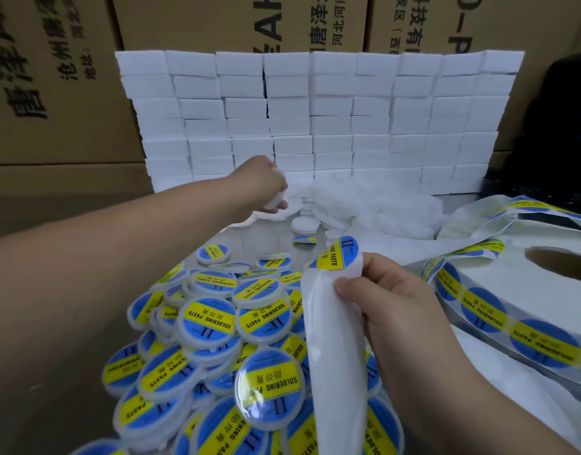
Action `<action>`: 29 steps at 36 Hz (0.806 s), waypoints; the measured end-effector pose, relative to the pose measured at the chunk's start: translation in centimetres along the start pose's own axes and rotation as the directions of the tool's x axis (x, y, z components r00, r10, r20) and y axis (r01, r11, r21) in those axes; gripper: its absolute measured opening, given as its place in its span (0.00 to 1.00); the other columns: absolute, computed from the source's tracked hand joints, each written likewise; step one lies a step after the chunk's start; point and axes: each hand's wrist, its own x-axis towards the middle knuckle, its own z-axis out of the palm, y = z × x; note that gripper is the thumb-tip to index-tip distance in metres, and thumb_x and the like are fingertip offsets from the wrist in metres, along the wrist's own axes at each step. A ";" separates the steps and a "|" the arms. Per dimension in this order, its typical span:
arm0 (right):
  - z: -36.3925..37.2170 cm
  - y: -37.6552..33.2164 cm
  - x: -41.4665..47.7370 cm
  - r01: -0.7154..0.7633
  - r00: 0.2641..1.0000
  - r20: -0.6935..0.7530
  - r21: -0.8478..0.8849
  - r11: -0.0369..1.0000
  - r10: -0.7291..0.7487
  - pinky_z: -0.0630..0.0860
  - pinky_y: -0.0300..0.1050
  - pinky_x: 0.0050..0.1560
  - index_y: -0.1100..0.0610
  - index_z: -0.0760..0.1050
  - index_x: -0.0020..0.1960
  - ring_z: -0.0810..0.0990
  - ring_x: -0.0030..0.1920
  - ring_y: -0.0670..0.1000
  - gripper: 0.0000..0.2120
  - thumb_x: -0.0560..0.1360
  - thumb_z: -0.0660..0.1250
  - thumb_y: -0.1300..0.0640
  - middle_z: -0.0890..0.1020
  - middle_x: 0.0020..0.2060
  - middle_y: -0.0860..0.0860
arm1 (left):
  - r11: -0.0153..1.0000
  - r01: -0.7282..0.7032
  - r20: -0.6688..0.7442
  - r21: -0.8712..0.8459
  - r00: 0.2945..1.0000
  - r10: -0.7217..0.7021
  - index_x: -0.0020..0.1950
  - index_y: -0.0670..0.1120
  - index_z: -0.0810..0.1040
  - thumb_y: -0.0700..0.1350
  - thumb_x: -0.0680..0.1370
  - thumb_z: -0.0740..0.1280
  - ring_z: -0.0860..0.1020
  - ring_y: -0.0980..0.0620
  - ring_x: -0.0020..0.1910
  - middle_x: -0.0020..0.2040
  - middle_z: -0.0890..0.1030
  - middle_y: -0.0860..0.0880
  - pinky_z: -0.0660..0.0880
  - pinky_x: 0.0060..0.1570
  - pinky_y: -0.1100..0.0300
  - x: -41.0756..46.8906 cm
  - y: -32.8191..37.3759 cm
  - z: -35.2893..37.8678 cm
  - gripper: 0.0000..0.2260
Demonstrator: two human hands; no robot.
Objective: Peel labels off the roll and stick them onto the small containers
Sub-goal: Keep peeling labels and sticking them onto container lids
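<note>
My left hand [262, 182] reaches far forward and grips a small white round container [277, 201] at the edge of the heap of unlabelled white containers [374, 205]. My right hand [391, 300] pinches the white backing strip [332, 339], where a blue-and-yellow "SOLDERING PASTE" label [338, 254] stands half peeled at the strip's bend. The big label roll [518, 310] lies flat at the right. A pile of labelled containers [223, 339] fills the near middle.
A wall of stacked white boxes [315, 119] stands behind the table, with brown cartons [53, 77] further back. Loose label strip [479, 221] curls at the right. One bare white container [304, 224] sits alone on the metal tabletop [269, 234].
</note>
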 end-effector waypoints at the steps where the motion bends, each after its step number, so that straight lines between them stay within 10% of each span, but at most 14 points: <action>1: 0.0 0.0 0.0 0.009 1.000 -0.004 -0.001 1.000 -0.010 0.72 0.38 0.31 0.54 0.79 0.38 0.76 0.31 0.46 0.10 0.71 0.62 0.65 0.82 0.32 0.53 | 0.999 -0.035 0.011 -0.035 0.999 0.035 0.49 0.44 0.68 0.36 0.77 0.57 0.78 0.47 0.39 0.55 0.76 0.41 0.75 0.38 0.59 -1.5 0.8 -0.3 0.05; 7: 0.3 0.0 -0.1 0.097 0.995 -0.025 -0.048 0.994 -0.098 0.75 0.37 0.32 0.51 0.80 0.39 0.78 0.32 0.44 0.11 0.73 0.64 0.65 0.83 0.32 0.49 | 0.886 -0.403 0.103 0.231 0.915 0.390 0.47 0.59 0.75 0.52 0.73 0.64 0.72 0.62 0.24 0.34 0.78 0.60 0.67 0.23 0.70 -12.8 3.1 -2.0 0.04; 9: 0.2 0.0 -0.2 0.115 0.993 -0.010 -0.062 0.991 -0.115 0.77 0.41 0.35 0.50 0.81 0.39 0.80 0.34 0.46 0.11 0.73 0.64 0.64 0.84 0.34 0.50 | 0.820 -0.449 0.132 0.354 0.892 0.432 0.46 0.61 0.75 0.60 0.69 0.62 0.74 0.65 0.37 0.43 0.78 0.61 0.71 0.37 0.69 -15.4 2.7 -2.0 0.08; 19: 0.4 0.1 -0.3 0.186 0.982 0.026 -0.154 0.970 -0.184 0.77 0.52 0.44 0.49 0.81 0.38 0.79 0.38 0.51 0.12 0.73 0.65 0.63 0.83 0.36 0.54 | 0.814 -0.408 0.142 0.413 0.912 0.385 0.44 0.63 0.73 0.63 0.66 0.62 0.70 0.64 0.49 0.49 0.76 0.60 0.68 0.49 0.67 -16.0 0.1 -0.8 0.10; 29: 0.4 0.5 0.0 0.220 0.975 -0.001 -0.194 0.956 -0.224 0.74 0.32 0.31 0.47 0.79 0.45 0.78 0.31 0.39 0.14 0.74 0.63 0.65 0.82 0.33 0.41 | 0.805 -0.365 -0.209 0.468 0.839 0.502 0.45 0.60 0.74 0.54 0.74 0.62 0.71 0.59 0.46 0.48 0.77 0.57 0.63 0.42 0.63 -13.9 -0.9 -2.9 0.03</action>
